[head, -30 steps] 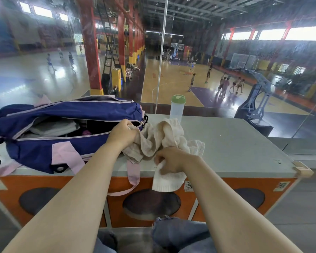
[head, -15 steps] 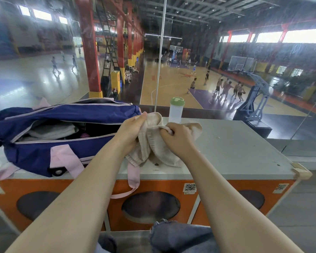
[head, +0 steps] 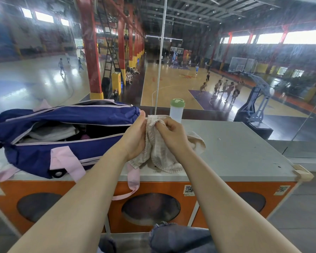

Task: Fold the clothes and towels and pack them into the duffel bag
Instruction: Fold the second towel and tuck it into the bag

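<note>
Nearest to me, both forearms reach over the orange front of the counter (head: pixel 235 148), and my hands meet above its grey top. My left hand (head: pixel 135 137) has its grip closed on the near-left side of the beige towel (head: pixel 159 154), thumb raised along the upper edge. My right hand (head: pixel 171 132) pinches the top corner of the same towel with curled fingers. The cloth hangs bunched between the two grips; its lower hem rests on the counter close to the front edge, and a loose flap sticks out to the right behind my right wrist.

I judge the fold is only half made. The corners are not lined up, so if I press it flat now it may set crooked and bulky. The hem by the edge could slide off if I let go with one hand.

Just left of my hands, touching or nearly so, the blue duffel bag (head: pixel 44 156) lies unzipped with folded pieces already inside. Its pink strap (head: pixel 133 179) dangles over the counter front under the towel; I could snag it when lifting the towel across.

Just behind the towel stands a bottle with a green cap (head: pixel 177 110). A wide swing of my right hand could knock it over.
</note>
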Demonstrator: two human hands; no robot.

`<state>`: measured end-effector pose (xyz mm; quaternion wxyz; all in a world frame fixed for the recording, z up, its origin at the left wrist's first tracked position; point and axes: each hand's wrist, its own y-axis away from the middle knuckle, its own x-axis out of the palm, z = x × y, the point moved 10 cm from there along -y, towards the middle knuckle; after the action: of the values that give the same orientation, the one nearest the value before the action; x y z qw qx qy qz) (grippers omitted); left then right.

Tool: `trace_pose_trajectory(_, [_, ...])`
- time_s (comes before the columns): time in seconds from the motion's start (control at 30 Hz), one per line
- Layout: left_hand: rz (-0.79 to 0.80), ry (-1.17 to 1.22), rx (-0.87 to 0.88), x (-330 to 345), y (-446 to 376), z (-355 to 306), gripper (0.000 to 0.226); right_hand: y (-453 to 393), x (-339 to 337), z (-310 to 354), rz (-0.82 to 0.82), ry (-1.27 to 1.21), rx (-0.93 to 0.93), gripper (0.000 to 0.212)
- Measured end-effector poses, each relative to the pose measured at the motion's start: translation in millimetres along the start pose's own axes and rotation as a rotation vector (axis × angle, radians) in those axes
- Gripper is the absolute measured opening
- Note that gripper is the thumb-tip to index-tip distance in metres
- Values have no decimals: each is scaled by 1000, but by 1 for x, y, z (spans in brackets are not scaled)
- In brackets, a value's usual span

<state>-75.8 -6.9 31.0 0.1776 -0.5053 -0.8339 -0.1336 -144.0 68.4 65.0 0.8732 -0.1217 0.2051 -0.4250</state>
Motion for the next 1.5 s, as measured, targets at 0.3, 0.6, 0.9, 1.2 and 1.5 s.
trace_pose_trajectory(0.3, [67, -223, 69, 7, 2, 2, 42, 3, 1, -18, -78, -81, 212, 28])
trace_pose_trajectory(0.6, [-25, -341, 128, -3, 3, -2, 26, 3, 0, -18, -66, -70, 226, 28])
trace_pose_trajectory(0.9, [-307, -564, 416, -20, 15, -49, 37, 2, -11, 15, 131, 670, -108, 35])
trace_pose_trajectory(1.2, [-432, -506, 544, -38, 22, -67, 42, 18, -15, -23, 493, 977, 143, 42])
trace_pose_trajectory(1.5, [-624, -293, 555, -83, 24, -70, 47, 13, -61, -66, 405, 995, 404, 49])
